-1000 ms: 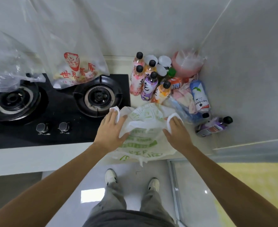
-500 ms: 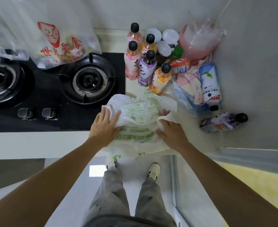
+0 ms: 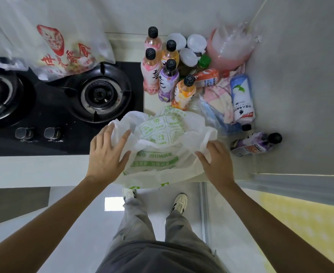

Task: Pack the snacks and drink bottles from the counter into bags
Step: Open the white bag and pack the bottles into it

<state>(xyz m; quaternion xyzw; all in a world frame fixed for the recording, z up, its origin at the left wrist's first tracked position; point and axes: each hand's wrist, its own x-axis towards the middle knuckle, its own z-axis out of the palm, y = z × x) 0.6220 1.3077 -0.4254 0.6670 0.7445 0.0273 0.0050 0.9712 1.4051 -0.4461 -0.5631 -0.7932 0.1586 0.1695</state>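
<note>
A white plastic bag with green print (image 3: 162,154) lies crumpled at the counter's front edge, its mouth partly spread. My left hand (image 3: 107,154) rests on the bag's left side with fingers straight and spread. My right hand (image 3: 218,164) is at the bag's right side, and a white handle strip runs between its thumb and forefinger. Behind the bag stand several drink bottles (image 3: 168,81) with black caps, in pink, orange and purple. A purple bottle (image 3: 254,143) lies on its side at the right. A white bottle (image 3: 242,99) and snack packets (image 3: 219,99) lie by the wall.
A black gas hob (image 3: 63,107) with two burners fills the counter's left. A clear bag with red characters (image 3: 63,56) sits on its back edge. A pink bagged stack of cups (image 3: 229,50) and white lids (image 3: 195,43) stand in the corner. Walls close the right side.
Both hands have shifted outwards on the bag and its mouth has spread wider. The left fingers have flattened over the bag's left edge. The bottles have not moved.
</note>
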